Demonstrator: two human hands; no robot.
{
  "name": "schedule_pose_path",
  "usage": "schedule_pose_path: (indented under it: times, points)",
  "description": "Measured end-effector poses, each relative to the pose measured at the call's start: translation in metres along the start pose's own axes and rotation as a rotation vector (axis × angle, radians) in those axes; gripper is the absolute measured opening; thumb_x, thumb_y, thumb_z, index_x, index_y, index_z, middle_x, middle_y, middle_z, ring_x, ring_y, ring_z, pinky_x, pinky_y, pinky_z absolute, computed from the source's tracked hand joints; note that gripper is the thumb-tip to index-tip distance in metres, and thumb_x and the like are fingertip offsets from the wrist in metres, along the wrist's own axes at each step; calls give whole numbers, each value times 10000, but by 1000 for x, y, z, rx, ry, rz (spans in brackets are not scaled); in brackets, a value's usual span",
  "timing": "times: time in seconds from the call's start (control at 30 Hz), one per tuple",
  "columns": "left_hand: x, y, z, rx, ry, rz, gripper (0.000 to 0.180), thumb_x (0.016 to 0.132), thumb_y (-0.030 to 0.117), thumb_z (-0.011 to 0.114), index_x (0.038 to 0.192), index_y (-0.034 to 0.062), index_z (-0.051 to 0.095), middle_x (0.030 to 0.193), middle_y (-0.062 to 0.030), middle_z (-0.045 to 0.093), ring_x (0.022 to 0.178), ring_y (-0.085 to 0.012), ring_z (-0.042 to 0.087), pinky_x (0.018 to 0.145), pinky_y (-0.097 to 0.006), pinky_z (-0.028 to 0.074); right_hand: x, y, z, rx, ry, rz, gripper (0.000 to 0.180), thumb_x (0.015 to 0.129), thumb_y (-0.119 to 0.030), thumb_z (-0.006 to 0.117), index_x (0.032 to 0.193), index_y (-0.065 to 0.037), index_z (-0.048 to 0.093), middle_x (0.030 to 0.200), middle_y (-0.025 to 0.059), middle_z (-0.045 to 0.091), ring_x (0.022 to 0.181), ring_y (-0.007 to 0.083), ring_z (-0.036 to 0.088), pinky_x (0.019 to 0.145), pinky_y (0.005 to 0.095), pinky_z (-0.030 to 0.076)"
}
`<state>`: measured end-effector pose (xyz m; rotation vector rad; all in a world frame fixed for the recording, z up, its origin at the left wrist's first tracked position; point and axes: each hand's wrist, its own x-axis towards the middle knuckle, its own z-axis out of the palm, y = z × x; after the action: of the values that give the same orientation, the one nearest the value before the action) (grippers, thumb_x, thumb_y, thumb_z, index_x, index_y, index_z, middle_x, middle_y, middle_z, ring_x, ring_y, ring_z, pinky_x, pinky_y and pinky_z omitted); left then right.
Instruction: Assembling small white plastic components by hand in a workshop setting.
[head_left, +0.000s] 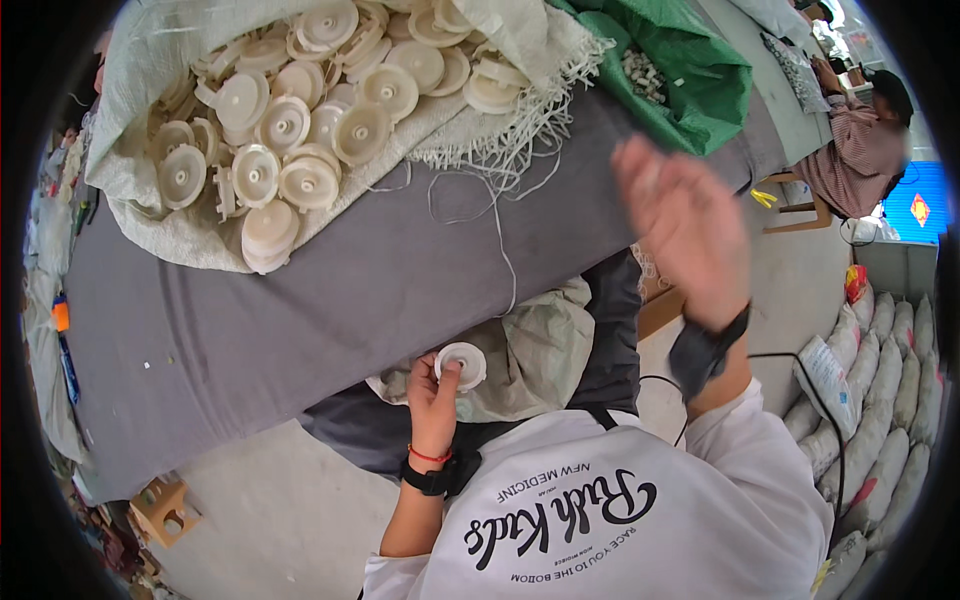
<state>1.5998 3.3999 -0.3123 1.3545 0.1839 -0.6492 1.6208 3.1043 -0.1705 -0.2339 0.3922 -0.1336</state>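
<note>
The left hand (434,392) pinches a cream plastic disc (462,364) at the near edge of the grey table (250,320), thumb on its rim, just above a pale woven sack (540,345) in the lap. The right hand (685,225) is raised and blurred, fingers loosely spread and holding nothing I can make out. A heap of matching discs (300,130) lies on the far-left sacking. Best, I think, to keep the disc level and gripped at its rim, so the hub stays clear
</note>
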Motion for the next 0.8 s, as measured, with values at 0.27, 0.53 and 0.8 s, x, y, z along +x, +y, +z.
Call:
schedule_pose_path:
  times: [0.27, 0.53, 0.8]
  points:
    - [12, -30, 0, 40, -42, -71, 197, 855, 160, 545, 969, 7, 494, 885, -43, 569, 771, -85, 535, 684, -225, 447, 58, -58, 1, 453, -153, -130, 672, 924, -322, 305, 1320, 52, -89, 1400, 221, -83, 1287, 368, 136, 1026, 446, 292]
    - [20, -31, -1, -116, 44, -298, 559, 861, 179, 520, 1280, -1, 196, 1081, -132, 521, 927, -193, 563, 758, -317, 502, 64, -3, 18, -100, -113, -436, 481, 916, -271, 324, 1227, 90, 258, 1217, 240, 372, 1110, 341, 424, 925, 401, 402]
    - [17, -39, -11, 184, -174, -208, 427, 856, 168, 523, 1202, -34, 376, 1074, -124, 540, 978, -154, 516, 800, -272, 442, 128, 48, 20, -2361, 19, -1459, 201, 711, -64, 543, 901, -16, 589, 923, 125, 539, 862, 300, 523, 710, 360, 470]
